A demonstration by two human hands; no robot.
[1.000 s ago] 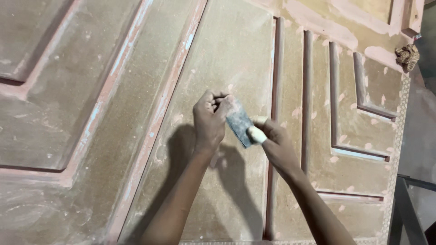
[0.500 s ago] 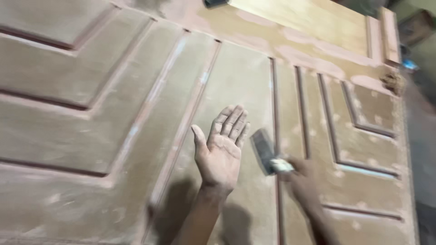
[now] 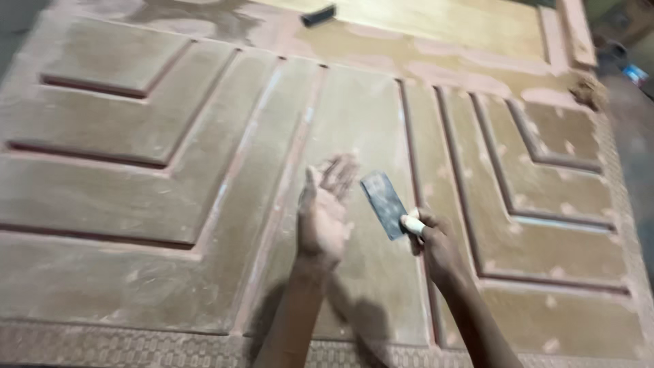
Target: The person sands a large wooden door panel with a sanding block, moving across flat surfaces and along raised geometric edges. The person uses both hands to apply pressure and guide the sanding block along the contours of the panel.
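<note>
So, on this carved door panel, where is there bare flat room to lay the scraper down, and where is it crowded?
The flat panel left of the left hand, bordered by the L-shaped grooves, lies bare. So does the pale strip along the top, right of the small dark object. It is crowded at the middle board, where the right hand holds the scraper beside the open left hand.

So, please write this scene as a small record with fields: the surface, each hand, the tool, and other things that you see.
surface: large carved wooden door panel lying flat, with angled grooves and pale filler patches
left hand: left hand open, palm turned up, fingers spread, holds nothing, above the panel
right hand: right hand closed around the pale handle of the putty knife
tool: putty knife, flat grey blade pointing away from the person
other things: small dark object at the far edge of the panel; brownish lump near the right edge
</note>
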